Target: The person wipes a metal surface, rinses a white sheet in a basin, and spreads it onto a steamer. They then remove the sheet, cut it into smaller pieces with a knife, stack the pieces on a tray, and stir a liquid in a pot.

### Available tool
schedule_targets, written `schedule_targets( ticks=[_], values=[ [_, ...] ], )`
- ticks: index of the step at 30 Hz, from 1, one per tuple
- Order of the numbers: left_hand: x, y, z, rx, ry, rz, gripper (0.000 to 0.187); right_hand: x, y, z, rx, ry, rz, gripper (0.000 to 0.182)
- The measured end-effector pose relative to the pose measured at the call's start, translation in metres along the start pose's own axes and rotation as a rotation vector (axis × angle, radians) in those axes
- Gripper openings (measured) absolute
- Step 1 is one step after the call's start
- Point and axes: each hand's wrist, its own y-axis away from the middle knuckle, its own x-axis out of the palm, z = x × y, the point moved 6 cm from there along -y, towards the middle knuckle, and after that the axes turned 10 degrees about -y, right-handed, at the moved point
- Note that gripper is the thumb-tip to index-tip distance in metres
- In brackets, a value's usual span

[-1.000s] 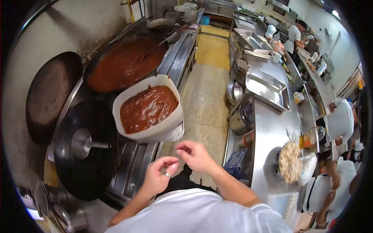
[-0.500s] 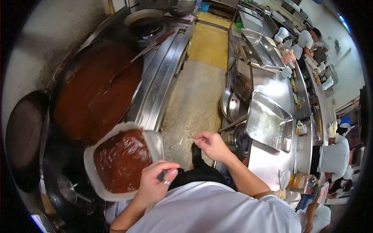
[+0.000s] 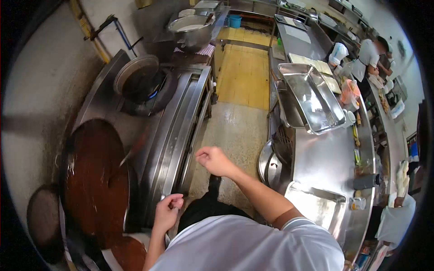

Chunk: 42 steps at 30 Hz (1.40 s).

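Note:
My left hand (image 3: 167, 211) holds nothing. Its fingers are half curled and a little apart, beside the steel edge of the stove (image 3: 165, 167). In front of my body, over the walkway, my right hand (image 3: 212, 161) has its fingers folded in with nothing visible in them. To the left sits a large wok (image 3: 131, 194) full of dark red-brown sauce (image 3: 92, 176). A long-handled utensil (image 3: 135, 149) leans in it, its working end sunk in the sauce. Below my left forearm, a pale tub (image 3: 141, 236) of similar sauce is partly cut off by the frame.
Ahead on the left are a second wok (image 3: 135, 81) over a blue flame and a big metal pot (image 3: 194, 38). Steel trays (image 3: 309, 97) rest along the right counter (image 3: 325, 153). Co-workers (image 3: 368, 56) stand beyond it. A blue bucket (image 3: 234, 21) is far ahead.
My view has swung forward along the walkway, so the sauce wok and tub now sit lower left. My right hand has moved left across my body. Both hands stay without any object.

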Motion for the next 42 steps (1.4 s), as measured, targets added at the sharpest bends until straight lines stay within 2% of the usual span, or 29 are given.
schedule_targets(
  ticks=[4, 5, 7, 8, 10, 11, 13, 19, 22, 26, 27, 29, 33, 36, 39, 42],
  values=[
    [0.033, -0.139, 0.044, -0.037, 0.016, 0.026, 0.025, -0.018, -0.104, -0.033, 0.010, 0.076, 0.074, 0.024],
    [0.037, -0.173, 0.046, -0.021, 0.045, 0.012, 0.027, -0.023, -0.127, -0.043, -0.095, 0.130, 0.097, 0.023],
    [0.039, -0.222, 0.017, 0.009, 0.073, 0.038, 0.036, -0.034, -0.163, -0.045, -0.002, 0.260, 0.214, 0.025],
    [0.049, -0.251, 0.026, -0.003, 0.153, 0.061, 0.042, -0.044, -0.178, -0.047, 0.049, 0.329, 0.274, 0.026],
    [0.055, -0.297, -0.008, -0.068, 0.225, 0.061, 0.042, -0.074, -0.215, -0.038, 0.078, 0.393, 0.359, 0.029],
    [0.058, -0.321, -0.012, -0.039, 0.211, 0.039, 0.028, -0.092, -0.236, -0.036, 0.085, 0.400, 0.365, 0.031],
    [0.058, -0.360, -0.051, -0.087, 0.227, 0.014, 0.023, -0.128, -0.283, -0.041, 0.080, 0.432, 0.351, 0.031],
    [0.077, -0.518, -0.117, -0.101, 0.332, -0.125, 0.022, -0.233, -0.452, -0.071, 0.005, 0.467, 0.429, 0.029],
    [0.095, -0.610, -0.190, -0.104, 0.331, -0.115, 0.022, -0.300, -0.534, -0.060, -0.063, 0.514, 0.440, 0.027],
    [0.126, -0.720, -0.304, 0.029, 0.144, 0.011, 0.022, -0.401, -0.620, -0.030, -0.072, 0.464, 0.379, 0.028],
    [0.137, -0.746, -0.320, 0.052, 0.181, 0.047, 0.021, -0.431, -0.638, -0.022, -0.055, 0.385, 0.314, 0.028],
    [0.153, -0.794, -0.351, 0.072, 0.138, 0.087, 0.021, -0.485, -0.670, -0.009, -0.037, 0.440, 0.238, 0.028],
    [0.194, -0.889, -0.389, 0.110, 0.011, 0.174, 0.024, -0.571, -0.728, -0.046, -0.096, 0.239, 0.137, 0.027],
    [0.228, -0.956, -0.399, 0.099, -0.010, 0.214, 0.023, -0.625, -0.762, -0.041, 0.059, 0.272, 0.209, 0.026],
    [0.262, -1.026, -0.431, 0.091, 0.006, 0.218, 0.024, -0.661, -0.821, -0.057, 0.034, 0.297, 0.270, 0.029],
    [0.295, -1.119, -0.432, 0.026, 0.119, 0.213, 0.025, -0.703, -0.889, -0.065, 0.030, 0.389, 0.354, 0.032]
  ],
)
